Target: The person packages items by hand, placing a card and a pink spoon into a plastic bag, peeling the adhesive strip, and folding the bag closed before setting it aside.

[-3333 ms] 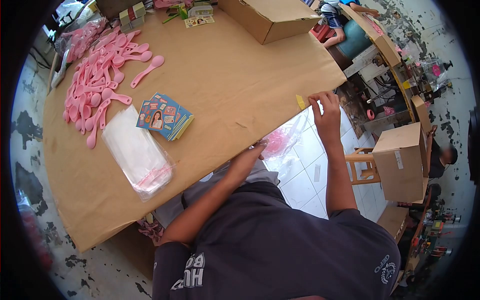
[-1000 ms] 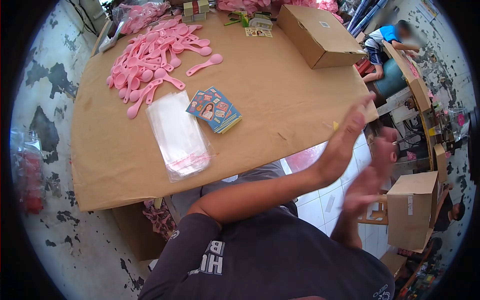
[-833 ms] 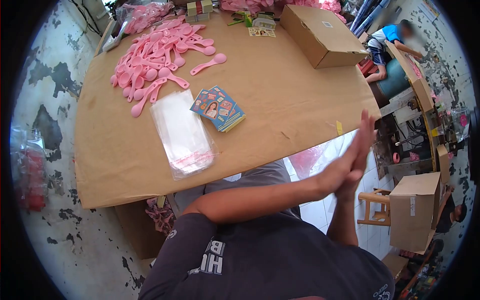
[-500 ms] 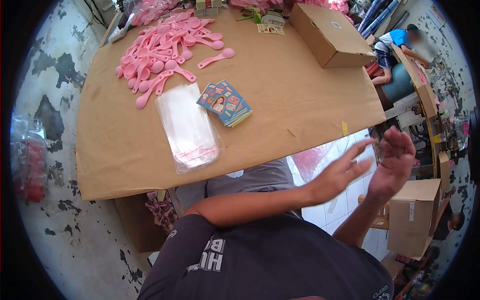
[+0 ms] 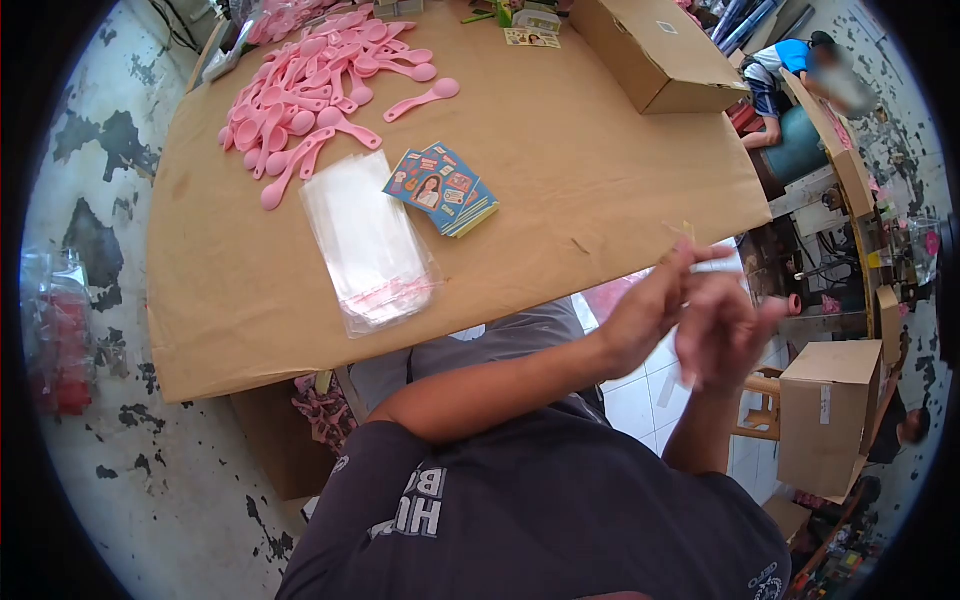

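Note:
Both hands are raised past the table's front right edge, close together and overlapping in view. My left hand (image 5: pixel 645 300) has its fingers stretched out, their tips beside a small yellow strip (image 5: pixel 684 231) at the table edge; nothing shows in it. My right hand (image 5: pixel 718 335) is blurred, with fingers apart and no object visible in it. On the brown table (image 5: pixel 560 190) lie clear plastic bags (image 5: pixel 365 235), a fanned stack of blue printed cards (image 5: pixel 440 190) overlapping their top corner, and a heap of pink spoons (image 5: pixel 315 90). One pink spoon (image 5: pixel 423 99) lies apart.
A closed cardboard box (image 5: pixel 660 60) stands at the table's back right, near small printed cards (image 5: pixel 531 38). Another carton (image 5: pixel 828 415) is at the lower right beside a wooden stool (image 5: pixel 760 405). A person in blue (image 5: pixel 790 60) sits at the upper right.
My right hand has moved left and down towards my left hand, and its fingers are more bent. My left hand has shifted up slightly. The view has tilted a little, moving the table items slightly up and left.

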Available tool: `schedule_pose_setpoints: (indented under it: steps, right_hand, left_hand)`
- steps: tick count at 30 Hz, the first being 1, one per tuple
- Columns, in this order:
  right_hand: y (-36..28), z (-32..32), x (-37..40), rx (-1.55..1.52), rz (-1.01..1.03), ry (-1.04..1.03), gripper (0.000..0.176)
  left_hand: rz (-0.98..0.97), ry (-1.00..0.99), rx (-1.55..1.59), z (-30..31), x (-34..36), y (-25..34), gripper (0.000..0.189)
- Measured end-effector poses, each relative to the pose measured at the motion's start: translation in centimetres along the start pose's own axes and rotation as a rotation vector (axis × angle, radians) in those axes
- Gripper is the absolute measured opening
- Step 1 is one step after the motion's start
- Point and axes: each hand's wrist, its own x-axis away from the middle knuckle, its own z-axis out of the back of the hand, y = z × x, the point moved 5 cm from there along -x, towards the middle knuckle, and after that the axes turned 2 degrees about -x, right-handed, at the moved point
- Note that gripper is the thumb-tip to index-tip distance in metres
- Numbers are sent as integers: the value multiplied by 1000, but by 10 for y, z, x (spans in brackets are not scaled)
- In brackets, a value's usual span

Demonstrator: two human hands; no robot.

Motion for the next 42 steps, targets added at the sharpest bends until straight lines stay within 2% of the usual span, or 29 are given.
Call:
schedule_pose_setpoints:
  steps: [1, 2, 3, 5, 6, 7, 9, 10, 11, 12, 13, 14, 15, 17, 18, 19, 21, 22, 23, 26, 27, 29, 31, 33, 36, 40, 41, 42]
  right_hand:
    - [13, 15, 1, 200, -80, 175, 41]
    - [2, 35, 7, 766, 156, 430, 28]
    - [-14, 24, 5, 982, 301, 709, 21]
    - [-37, 25, 3, 1312, 657, 781, 25]
    - [-45, 19, 1, 1186, 647, 727, 34]
    - [-49, 8, -2, 1283, 676, 709, 49]
    - [-43, -25, -6, 1336, 784, 628, 69]
    - [-30, -41, -8, 1348, 710, 571, 82]
    - [-8, -46, -2, 1335, 590, 340, 86]
    - [23, -53, 1, 1517, 468, 225, 87]
    - [23, -56, -3, 1516, 474, 222, 87]
    - [24, -62, -9, 1483, 504, 125, 88]
    - [25, -67, -17, 1444, 534, 22, 91]
    - [18, -64, -28, 1435, 515, 80, 92]
    - [10, -61, -35, 1434, 503, 146, 93]
    - [2, -61, -41, 1472, 527, 192, 93]
    - [-14, -58, -53, 1399, 590, 147, 91]
    - [-23, -60, -62, 1433, 638, 117, 92]
    - [-29, -62, -70, 1428, 650, 107, 92]
    - [-29, -64, -105, 1123, 502, -81, 88]
    - [-27, -64, -120, 1117, 511, -96, 88]
    - [-7, -69, -154, 1104, 325, -351, 80]
    - [26, -54, -191, 1293, 201, -435, 80]
    - [68, -25, -232, 1417, 189, -447, 86]
    - [131, 14, -294, 1566, 265, -432, 92]
    - [177, -9, -358, 1514, 317, -412, 91]
    - [179, -28, -368, 1306, 355, -385, 91]
    - [181, -43, -376, 1097, 385, -355, 90]
  left_hand:
    - [-5, 0, -4, 0, 1, -3, 70]
    - [-6, 36, 15, 1, 1, -6, 69]
    - [-12, 75, 36, 0, 4, -5, 68]
    - [-91, -67, 36, -13, 12, -2, 71]
    - [-115, -175, -61, -24, 17, 7, 75]
    - [-120, -165, -61, -29, 19, 14, 75]
    - [-329, -59, -297, -32, 21, 35, 78]
    - [-356, -12, -269, -28, 17, 40, 77]
    - [-363, -15, -274, -26, 16, 37, 77]
    - [-447, -69, -253, -22, 17, 33, 77]
    - [-527, -122, -232, -19, 18, 27, 77]
    - [-688, -99, -290, -19, 12, 16, 75]
    - [-697, -100, -299, -19, 20, 19, 75]
    - [-404, -4, -545, -18, 36, 14, 74]
    - [-216, 36, -325, -24, 36, 11, 73]
    - [-26, 71, -269, -22, 42, 0, 73]
    - [-103, -15, -404, -32, 49, 13, 77]
    - [-243, -119, -403, -44, 50, 27, 82]
    - [-282, -141, -484, -48, 55, 36, 87]
    - [-302, -150, -550, -49, 77, 66, 85]
    - [-294, -77, -628, -44, 87, 79, 79]
    - [-288, 4, -723, -37, 116, 108, 73]
    - [-268, 69, -836, -33, 151, 138, 58]
    - [-365, 184, -1177, -33, 187, 175, 45]
    - [-425, 530, -1336, -15, 228, 231, 46]
    - [-544, 1002, -1601, 64, 279, 322, 51]
    - [-611, 1100, -1683, 83, 291, 342, 51]
    - [-617, 1101, -1693, 104, 298, 357, 51]
